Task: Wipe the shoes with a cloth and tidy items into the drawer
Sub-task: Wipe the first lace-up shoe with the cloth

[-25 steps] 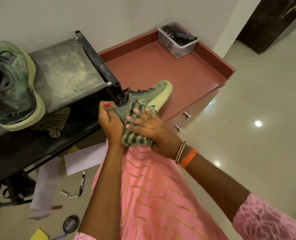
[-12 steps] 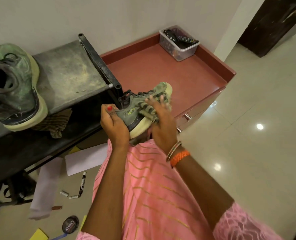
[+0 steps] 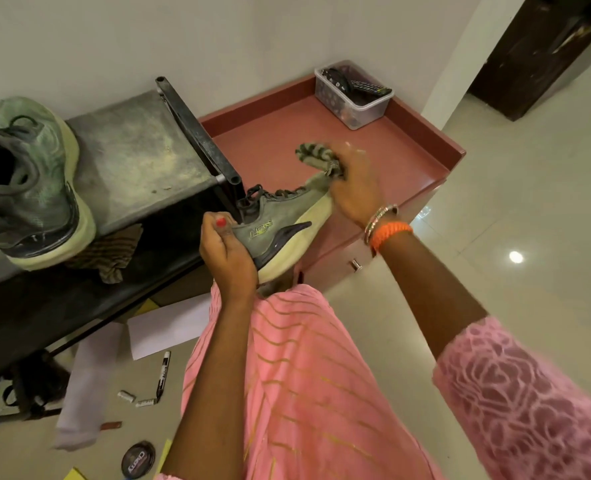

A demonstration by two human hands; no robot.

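My left hand (image 3: 226, 258) grips the heel of the grey-green shoe (image 3: 280, 225), thumb on top at the collar, fingers wrapped under the pale sole. Shoe held in the air, toe pointing away from me, over the front edge of the red table (image 3: 411, 168). Yellow-green lettering on the shoe's side; too small to read. My right hand (image 3: 354, 188) is at the toe, blurred, fingers bunched on the striped cloth (image 3: 316, 155), which bulges out above and left of the hand, touching the toe. Second shoe (image 3: 34, 181), same make by the look, stands heel toward me on the dusty grey shelf (image 3: 131, 157) to the left; a brown striped rag (image 3: 109, 252) hangs at the shelf's edge just beside it. Clear tub (image 3: 356, 95) in the table's far corner, with a remote control in it. Drawer knob (image 3: 355, 265) shows on the table's front. On the floor below: white papers (image 3: 169, 327), a black marker (image 3: 162, 375) with unreadable print, two small white pieces (image 3: 135, 400), a round black tin (image 3: 138, 459) with white lettering that I cannot make out.
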